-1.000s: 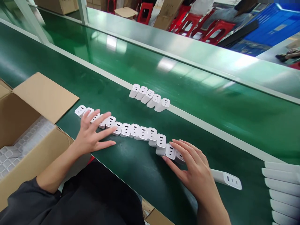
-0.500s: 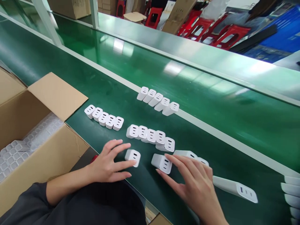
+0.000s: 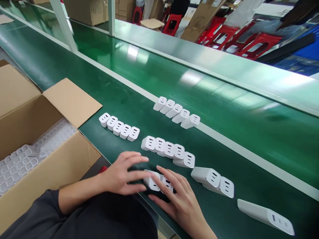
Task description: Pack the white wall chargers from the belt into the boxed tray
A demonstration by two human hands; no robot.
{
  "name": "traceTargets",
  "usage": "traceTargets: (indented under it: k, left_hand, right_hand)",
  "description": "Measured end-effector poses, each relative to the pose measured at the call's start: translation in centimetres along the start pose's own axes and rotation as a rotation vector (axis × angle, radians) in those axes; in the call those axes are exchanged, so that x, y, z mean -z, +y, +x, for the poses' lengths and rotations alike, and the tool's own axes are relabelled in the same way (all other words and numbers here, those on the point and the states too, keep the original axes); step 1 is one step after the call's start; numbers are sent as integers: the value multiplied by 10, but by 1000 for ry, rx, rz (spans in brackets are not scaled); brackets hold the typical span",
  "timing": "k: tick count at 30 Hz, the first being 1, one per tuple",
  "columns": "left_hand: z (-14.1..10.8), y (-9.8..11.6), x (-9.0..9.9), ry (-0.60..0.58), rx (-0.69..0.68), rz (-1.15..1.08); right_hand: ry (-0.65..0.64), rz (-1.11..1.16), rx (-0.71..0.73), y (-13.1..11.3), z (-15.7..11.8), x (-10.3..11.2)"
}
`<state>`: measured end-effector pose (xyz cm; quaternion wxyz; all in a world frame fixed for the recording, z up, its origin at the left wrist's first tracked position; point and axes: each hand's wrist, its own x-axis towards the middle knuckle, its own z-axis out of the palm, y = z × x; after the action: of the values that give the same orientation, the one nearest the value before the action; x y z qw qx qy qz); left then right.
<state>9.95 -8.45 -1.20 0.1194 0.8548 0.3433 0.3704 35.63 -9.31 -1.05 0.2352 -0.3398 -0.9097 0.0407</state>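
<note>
Right between the hands (image 3: 147,186), two white chargers (image 3: 152,182) touch

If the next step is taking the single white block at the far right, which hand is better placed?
Likely the right hand: it is nearer to the single white block, and the left hand would have to cross it. Both hands are at two other blocks.

The hands (image 3: 119,174) partly hide two white chargers (image 3: 154,185); the left edge crops the carton (image 3: 57,169).
</note>
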Motion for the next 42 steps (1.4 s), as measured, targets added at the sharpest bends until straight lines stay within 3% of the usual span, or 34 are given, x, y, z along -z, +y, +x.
traceTargets:
  k: [4,6,11,16,20,27,30,33,37,40,42]
  left_hand:
    - [-4,-40,26,299,214,296]
    - [-6,-59,35,385,248,438]
    - [-6,-77,38,285,242,570]
    - [-15,-67,36,357,257,520]
    - [-33,-50,30,342,241,448]
    - [-31,3,-4,75,115,67]
    - [-22,11,-10,5,58,-5]
    - [-15,-5,3,65,78,87]
    - [-11,-51,33,280,302,504]
    - [-12,-77,46,291,375,649]
    - [-14,-83,46,291,372,655]
  right_hand:
    - [7,28,21,0,0,-4]
    - [15,32,13,1,-1,-4]
    - [7,39,26,3,-2,-5]
    - [17,45,27,4,-1,-5]
    - [18,54,23,3,0,-3]
    - [14,49,24,7,-2,-6]
    - [32,36,35,9,-3,-8]
    - [38,25,23,9,-2,-7]
    - [32,36,-5,8,-1,-6]
    - [36,56,-1,9,-3,-6]
    - [21,71,-5,11,-4,-6]
